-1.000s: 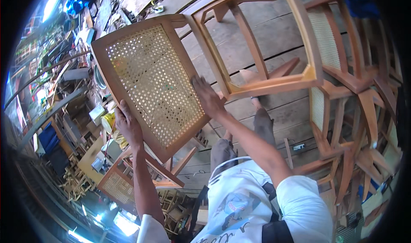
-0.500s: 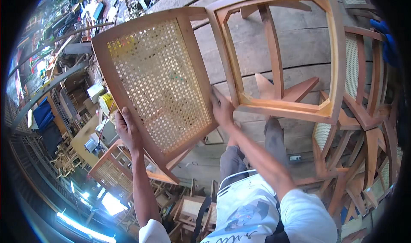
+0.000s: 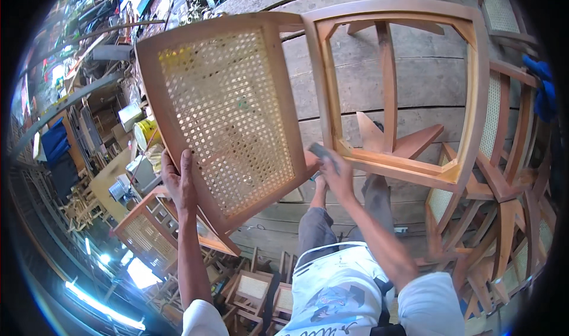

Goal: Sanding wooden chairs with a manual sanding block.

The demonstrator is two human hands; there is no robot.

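A wooden chair lies tipped in front of me, its cane-panelled back (image 3: 234, 122) at the left and its open seat frame (image 3: 481, 99) at the right. My left hand (image 3: 180, 182) is closed round the outer left edge of the back frame, thumb on the front face. A dark grey piece, seemingly folded sandpaper (image 3: 320, 150), is pinched in my right hand (image 3: 339, 173). That hand is at the short rail between the back's lower right corner and the seat frame. Part of the rail is hidden behind the fingers.
Several other cane-panelled chairs (image 3: 495, 117) crowd the right side. Another chair with a cane panel (image 3: 145, 241) stands at lower left. A yellow bucket (image 3: 144, 133) and scrap wood are further left. Wooden floorboards (image 3: 415, 69) show through the seat frame. A blue cloth (image 3: 539, 87) hangs far right.
My right hand has moved from the back frame's right edge rightward and down to the rail by the seat frame. The chair sits slightly further right in view. My left hand keeps its hold.
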